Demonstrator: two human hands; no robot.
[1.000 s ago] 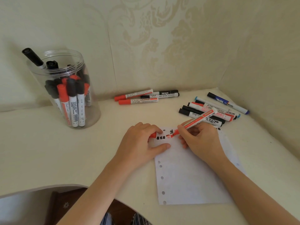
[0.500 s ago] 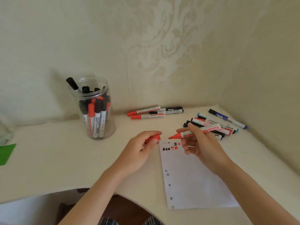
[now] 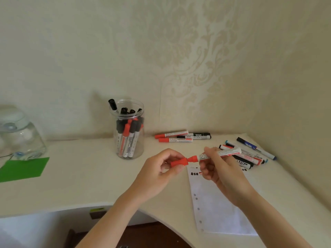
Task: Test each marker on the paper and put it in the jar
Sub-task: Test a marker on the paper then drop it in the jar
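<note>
While both hands hover above the cream desk (image 3: 75, 190), we see the left hand (image 3: 157, 174) pinching a red cap (image 3: 179, 162) between thumb and curled fingers, its open end meeting the red tip of the red marker (image 3: 217, 154) at the middle of the frame. Our view shows the right hand (image 3: 220, 169) gripping that marker's white barrel, fingers wrapped round it, with the barrel running up and to the right. Directly under the right hand lies the punched sheet of paper (image 3: 216, 212), flat on the desk, with small black and red test marks along its top edge. We count 3 markers (image 3: 180, 137) lying together near the wall behind the hands, 2 with red caps and 1 black, and a looser pile of markers (image 3: 250, 154) spread toward the right corner, partly hidden by the held marker. To the left of these, well apart from the hands, stands the clear plastic jar (image 3: 129, 129), upright and open, packed with black-capped and red-capped markers standing on end. Farther left we see a green sheet (image 3: 23, 169) flat on the desk, and just behind it a clear glass container (image 3: 21, 136).
</note>
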